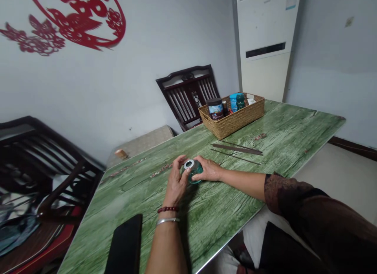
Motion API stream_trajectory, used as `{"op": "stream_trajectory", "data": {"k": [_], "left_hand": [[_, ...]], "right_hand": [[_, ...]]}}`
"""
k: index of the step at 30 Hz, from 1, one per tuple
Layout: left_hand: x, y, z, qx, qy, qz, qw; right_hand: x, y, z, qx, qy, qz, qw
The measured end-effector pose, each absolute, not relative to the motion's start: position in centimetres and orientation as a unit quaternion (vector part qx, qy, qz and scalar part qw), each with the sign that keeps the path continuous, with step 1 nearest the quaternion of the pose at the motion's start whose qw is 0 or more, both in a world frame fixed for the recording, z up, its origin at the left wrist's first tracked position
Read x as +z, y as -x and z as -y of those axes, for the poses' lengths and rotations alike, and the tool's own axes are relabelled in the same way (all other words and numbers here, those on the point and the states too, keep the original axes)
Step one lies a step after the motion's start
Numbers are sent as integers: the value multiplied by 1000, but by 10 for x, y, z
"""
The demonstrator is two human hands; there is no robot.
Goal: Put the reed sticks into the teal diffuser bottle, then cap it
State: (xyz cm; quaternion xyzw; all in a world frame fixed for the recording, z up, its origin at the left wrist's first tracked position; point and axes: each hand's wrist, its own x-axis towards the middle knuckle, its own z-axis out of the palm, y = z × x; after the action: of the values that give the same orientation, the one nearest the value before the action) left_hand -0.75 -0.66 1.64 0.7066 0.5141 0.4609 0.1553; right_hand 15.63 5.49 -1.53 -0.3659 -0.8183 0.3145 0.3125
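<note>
A small teal glass bottle point(194, 171) with a silver-rimmed neck stands on the green wood-grain table point(224, 195). My left hand point(176, 180) curls around its left side, fingers closed on the glass. My right hand point(207, 168) grips the bottle from the right. Both hands touch it at the same time. Thin dark sticks point(237, 149) lie on the table a little beyond the hands.
A woven basket point(232, 117) with jars and bottles sits at the table's far side. A black phone point(125, 246) lies near the front edge. Dark wooden chairs stand at the left point(38, 156) and behind the table point(188, 94). A white standing air conditioner point(265, 42) fills the corner.
</note>
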Motion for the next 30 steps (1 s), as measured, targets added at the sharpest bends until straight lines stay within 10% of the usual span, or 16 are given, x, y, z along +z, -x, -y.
{"op": "stream_trajectory", "data": {"k": [14, 30], "left_hand": [[11, 1, 2, 490, -645, -585, 37], [23, 14, 12, 654, -435, -537, 307]], "right_hand": [[-26, -141, -53, 262, 391, 818, 329], [-13, -152, -57, 383, 375, 752, 385]]}}
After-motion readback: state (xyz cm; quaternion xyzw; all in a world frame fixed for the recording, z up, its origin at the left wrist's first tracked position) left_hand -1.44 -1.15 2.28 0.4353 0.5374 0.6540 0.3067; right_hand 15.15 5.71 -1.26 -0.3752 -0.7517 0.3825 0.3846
